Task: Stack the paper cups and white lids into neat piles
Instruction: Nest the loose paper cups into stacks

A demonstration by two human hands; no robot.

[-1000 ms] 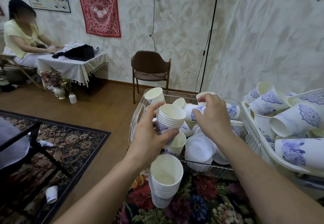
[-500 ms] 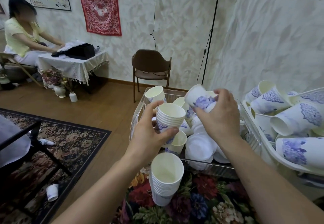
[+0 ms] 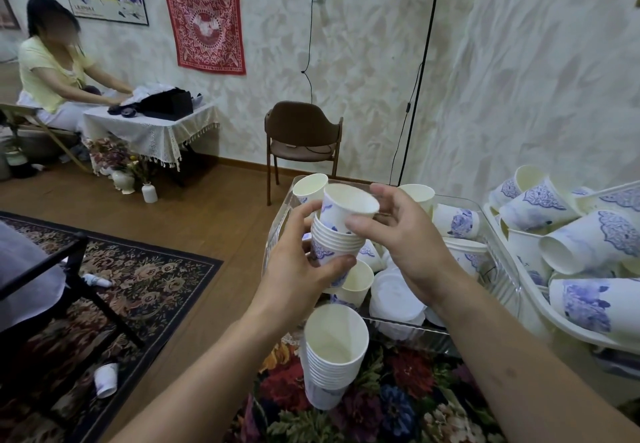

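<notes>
At centre frame, a person's right hand (image 3: 403, 252) lowers a single paper cup (image 3: 346, 208) into the mouth of a short stack of cups (image 3: 334, 246) gripped by the left hand (image 3: 299, 269), the loose cup tilted and only partly seated, its rim well above the stack's rims. To nest it cleanly, the cup likely needs to be brought upright and in line with the stack before being pressed down, with light pressure so the thin paper wall does not buckle, while the other hand keeps the stack from tipping. The right forearm enters from the lower right, wrist bent inward, thumb and fingertips pinching the cup just under its rim; the left forearm rises from the bottom edge, fingers and thumb curled round the lower part of the stack. Below the hands, a taller finished stack (image 3: 334, 356) stands on a flowered cloth (image 3: 398, 397). Behind it, a clear bin (image 3: 498, 234) holds loose cups and white lids (image 3: 394, 300) at lower centre, and a white basket (image 3: 554, 318) at right is heaped with more cups lying on their sides. One stray cup (image 3: 105, 378) lies on the patterned rug at lower left, so plenty of sorting appears to remain
</notes>
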